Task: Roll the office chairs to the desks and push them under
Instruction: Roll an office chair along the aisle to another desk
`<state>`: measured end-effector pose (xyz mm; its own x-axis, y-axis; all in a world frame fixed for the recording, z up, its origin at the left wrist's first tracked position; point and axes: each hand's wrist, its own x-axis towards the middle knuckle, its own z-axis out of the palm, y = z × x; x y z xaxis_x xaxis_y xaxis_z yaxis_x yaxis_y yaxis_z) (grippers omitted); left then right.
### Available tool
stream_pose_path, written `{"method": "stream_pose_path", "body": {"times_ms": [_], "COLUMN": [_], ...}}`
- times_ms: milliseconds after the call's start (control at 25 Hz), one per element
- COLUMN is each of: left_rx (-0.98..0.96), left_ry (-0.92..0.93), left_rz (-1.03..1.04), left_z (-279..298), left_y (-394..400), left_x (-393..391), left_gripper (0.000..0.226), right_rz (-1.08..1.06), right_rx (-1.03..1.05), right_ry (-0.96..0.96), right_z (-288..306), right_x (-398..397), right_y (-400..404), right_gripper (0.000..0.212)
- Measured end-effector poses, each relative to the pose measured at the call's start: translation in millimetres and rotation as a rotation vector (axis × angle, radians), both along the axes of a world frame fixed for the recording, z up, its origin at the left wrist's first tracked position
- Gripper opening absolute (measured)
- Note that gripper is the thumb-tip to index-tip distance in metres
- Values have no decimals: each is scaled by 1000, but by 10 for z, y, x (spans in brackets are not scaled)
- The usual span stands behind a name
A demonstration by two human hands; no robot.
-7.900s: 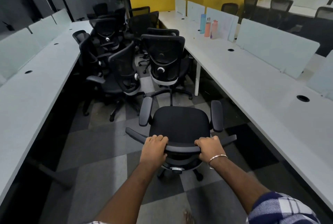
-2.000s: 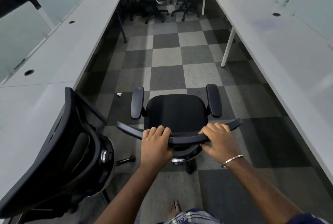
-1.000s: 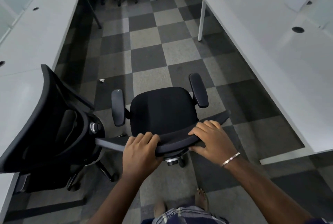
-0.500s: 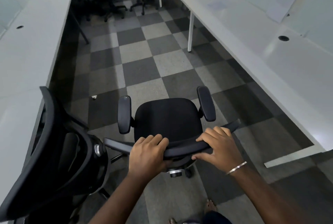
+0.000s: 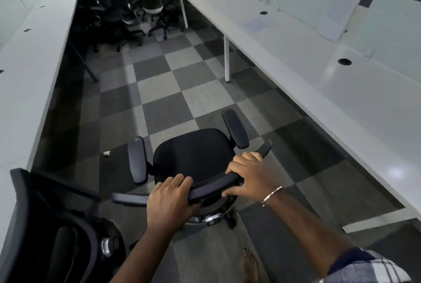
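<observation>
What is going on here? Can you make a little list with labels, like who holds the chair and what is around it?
held chair: black office chair, in the aisle, seat turned toward the right desk
left hand: grips the top of the backrest
right hand: grips the same backrest top, bracelet on the wrist
left desk: long and white
right desk: long and white, with frosted dividers
parked chair: at the left desk, close beside the held one
other chairs: bunched at the far end
floor: grey checkered carpet tiles
</observation>
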<state>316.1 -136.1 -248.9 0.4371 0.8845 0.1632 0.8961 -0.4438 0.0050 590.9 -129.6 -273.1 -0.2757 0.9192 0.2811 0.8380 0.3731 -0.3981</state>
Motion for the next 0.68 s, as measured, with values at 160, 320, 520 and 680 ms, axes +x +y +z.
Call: {"method": "stream_pose_path", "body": {"times_ms": [160,320,520,680], "left_rx": [-46,-43,-42,-30], "left_ry": [38,31,24,5], "left_rz": [35,51,43,26], "left_z": [34,24,12,-19], "left_y": [394,739,1100,1409], "left_x": [60,168,389,555], "left_gripper": [40,42,42,41], "right_rz": [5,-49,-146,-195], "right_rx": [0,-1,-83,-124], "right_ry": [-3,-117,-272,-338], "right_z": [5,-30,26,121], "right_x": [41,104,252,347], "right_y": [374,708,1073,1400], "right_gripper": [60,69,65,55]}}
